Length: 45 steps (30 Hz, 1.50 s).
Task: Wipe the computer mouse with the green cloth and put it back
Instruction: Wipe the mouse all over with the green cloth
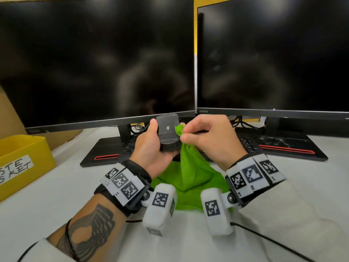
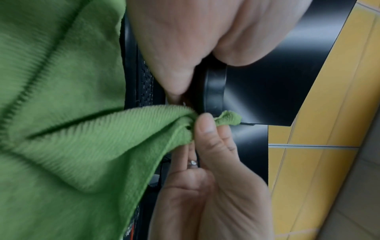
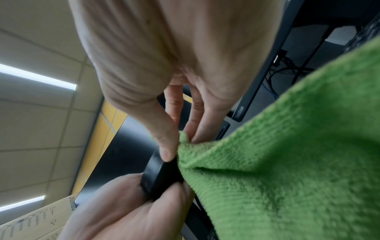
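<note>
My left hand (image 1: 156, 142) grips the black computer mouse (image 1: 168, 134) and holds it up in front of the monitors, its flat underside turned toward me. My right hand (image 1: 205, 137) pinches a bunched corner of the green cloth (image 1: 190, 173) between thumb and fingers, right beside the mouse's right edge. The rest of the cloth hangs down and spreads on the white desk. In the left wrist view the pinched cloth (image 2: 92, 146) meets the mouse (image 2: 213, 91). The right wrist view shows the mouse (image 3: 158, 177) and the cloth (image 3: 287, 162) close together.
Two dark monitors (image 1: 98, 59) stand behind the hands, with a black keyboard (image 1: 247, 143) under them. A yellow bin (image 1: 20, 159) sits at the left desk edge. Thin black cables (image 1: 268, 241) cross the desk (image 1: 66, 186) near my forearms.
</note>
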{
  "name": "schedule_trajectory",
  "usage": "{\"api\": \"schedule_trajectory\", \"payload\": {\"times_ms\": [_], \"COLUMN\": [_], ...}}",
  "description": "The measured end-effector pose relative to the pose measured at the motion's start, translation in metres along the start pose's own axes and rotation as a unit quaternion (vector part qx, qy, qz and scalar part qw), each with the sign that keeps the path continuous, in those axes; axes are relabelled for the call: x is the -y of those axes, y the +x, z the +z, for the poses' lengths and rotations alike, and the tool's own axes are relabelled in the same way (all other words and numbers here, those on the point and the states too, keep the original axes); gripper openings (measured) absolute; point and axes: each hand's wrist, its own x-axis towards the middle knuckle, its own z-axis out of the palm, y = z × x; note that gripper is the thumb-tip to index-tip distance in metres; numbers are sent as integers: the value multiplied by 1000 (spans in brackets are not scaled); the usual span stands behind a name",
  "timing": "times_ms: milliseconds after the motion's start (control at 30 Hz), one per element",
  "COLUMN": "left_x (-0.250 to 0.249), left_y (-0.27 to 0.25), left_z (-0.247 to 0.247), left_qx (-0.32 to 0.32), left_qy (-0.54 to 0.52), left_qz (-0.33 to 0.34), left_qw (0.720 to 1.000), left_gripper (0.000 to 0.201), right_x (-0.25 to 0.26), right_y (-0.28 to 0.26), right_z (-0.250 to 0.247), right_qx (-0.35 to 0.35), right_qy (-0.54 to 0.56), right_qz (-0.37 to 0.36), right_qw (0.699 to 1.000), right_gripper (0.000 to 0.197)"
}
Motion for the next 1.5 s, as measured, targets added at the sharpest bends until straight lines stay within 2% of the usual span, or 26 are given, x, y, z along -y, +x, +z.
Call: {"api": "schedule_trajectory", "payload": {"times_ms": [133, 200, 333, 400, 500, 600, 700, 833, 900, 967, 1067, 1200, 1367, 1400, 1500], "left_x": [-1, 0, -3, -1, 9, 18, 19, 15, 14, 11, 8, 6, 5, 6, 4], "left_y": [4, 7, 9, 11, 15, 18, 18, 23, 25, 24, 21, 13, 13, 12, 10], "left_z": [-1, -1, 0, -3, -9, -10, -13, -15, -16, -14, -13, -10, -14, -15, -15], "left_qx": [-15, -20, -34, -30, 5, 26, 59, 43, 31, 34, 43, 65, 72, 73, 95], "left_qy": [-52, -63, -59, -54, -43, -35, -23, -25, -35, -44, -35, 41, 121, 133, 144], "left_qz": [-2, 3, 19, 3, -48, -57, -36, -27, -11, -9, -18, -36, -71, -73, -75], "left_qw": [999, 998, 997, 998, 998, 997, 997, 998, 999, 998, 998, 996, 987, 986, 982], "left_gripper": [55, 55, 50, 51, 53, 31, 29, 4, 38, 53, 54, 57, 60, 60, 61], "right_x": [-8, -7, 3, 7, 13, 16, 19, 18, 14, 8, 6, 1, -5, -3, 2], "right_y": [-1, 1, -5, -9, -10, -10, -12, -10, -8, -5, -5, -1, 2, 0, -1], "right_z": [7, 6, 3, 4, 9, 13, 13, 5, -1, -7, -7, -5, 0, 1, -1], "right_qx": [31, 34, 83, 96, 77, 33, 21, 23, 9, -15, -15, -24, -50, -47, -29], "right_qy": [12, 3, -7, -17, -49, -90, -135, -167, -172, -161, -141, -112, -22, -6, 59], "right_qz": [18, 29, 29, 28, 31, 22, 7, 58, 78, 84, 74, 72, 95, 101, 126], "right_qw": [999, 999, 996, 995, 995, 995, 991, 984, 982, 983, 987, 991, 994, 994, 990], "right_gripper": [27, 27, 24, 28, 18, 11, 8, 11, 12, 15, 18, 18, 14, 7, 18]}}
